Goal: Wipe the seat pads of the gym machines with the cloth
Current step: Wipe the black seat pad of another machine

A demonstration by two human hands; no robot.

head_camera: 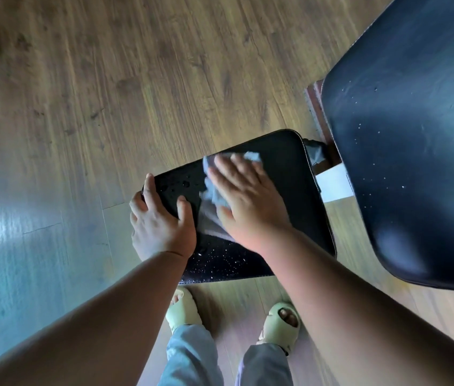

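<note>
A black seat pad (289, 168) lies low in the middle of the view, speckled with water drops along its near edge. My right hand (248, 201) presses flat on a crumpled grey cloth (211, 190) on top of the pad, fingers spread over it. Parts of the cloth show beyond my fingertips and under my palm. My left hand (159, 221) grips the pad's left edge, thumb on top and fingers curled around the side. A larger black back pad (415, 135), also dotted with drops, rises at the right.
Wooden plank floor (109, 93) surrounds the machine. A dark red frame part (316, 107) and a white piece (334, 183) sit between the two pads. My feet in pale green slippers (281, 319) stand just below the seat pad.
</note>
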